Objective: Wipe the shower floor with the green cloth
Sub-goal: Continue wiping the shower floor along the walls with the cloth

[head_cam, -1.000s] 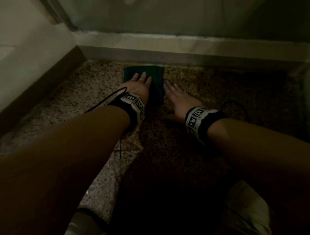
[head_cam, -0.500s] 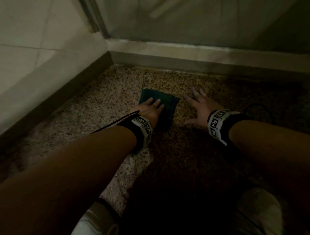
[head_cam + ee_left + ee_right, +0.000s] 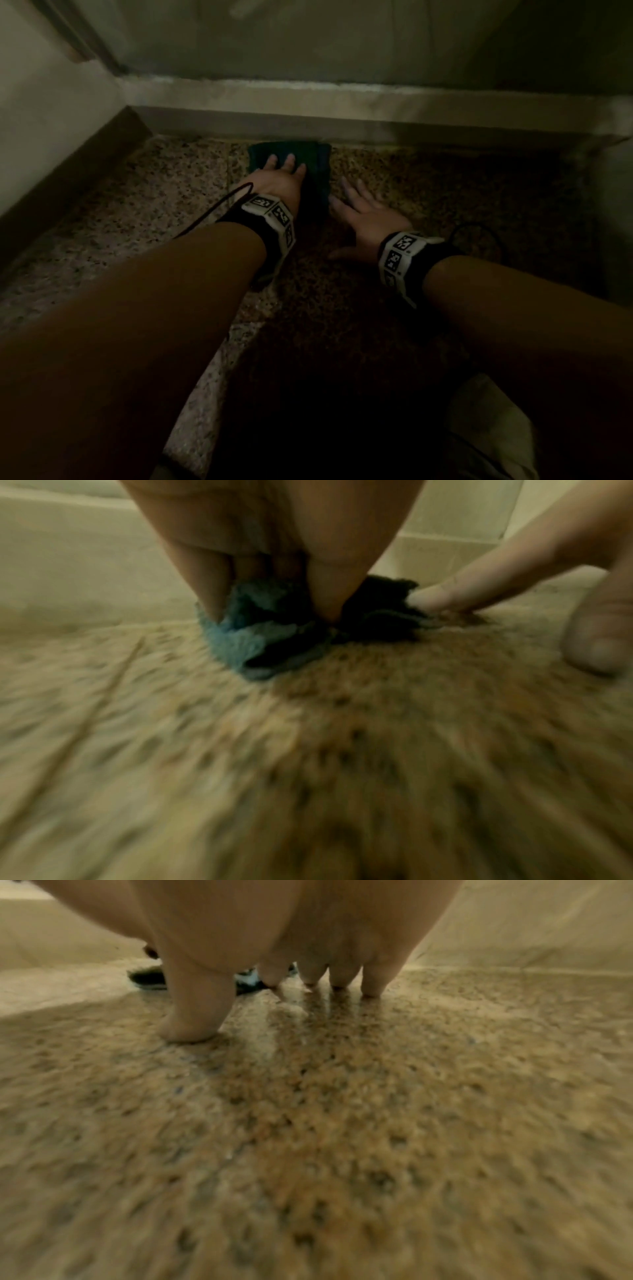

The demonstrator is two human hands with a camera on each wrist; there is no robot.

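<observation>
The green cloth (image 3: 317, 164) lies folded on the speckled shower floor (image 3: 154, 212), its far edge against the pale curb (image 3: 342, 113). My left hand (image 3: 279, 178) presses flat on the cloth with straight fingers; the left wrist view shows the cloth (image 3: 260, 639) bunched under the left hand (image 3: 267, 561). My right hand (image 3: 368, 214) lies flat on the bare floor just right of the cloth, fingers spread, one fingertip at the cloth's edge. In the right wrist view the right hand's fingers (image 3: 342, 972) and thumb rest on the granite floor (image 3: 342, 1110).
A white wall with a dark base strip (image 3: 78, 171) runs along the left. The curb spans the far side, with a frosted panel (image 3: 308, 37) above it. A black cable (image 3: 212, 214) trails from my left wristband. My knee in pale fabric (image 3: 489, 428) sits bottom right.
My left hand has pushed the cloth forward from mid-floor to the curb. My right hand has shifted along beside it, staying flat on the floor.
</observation>
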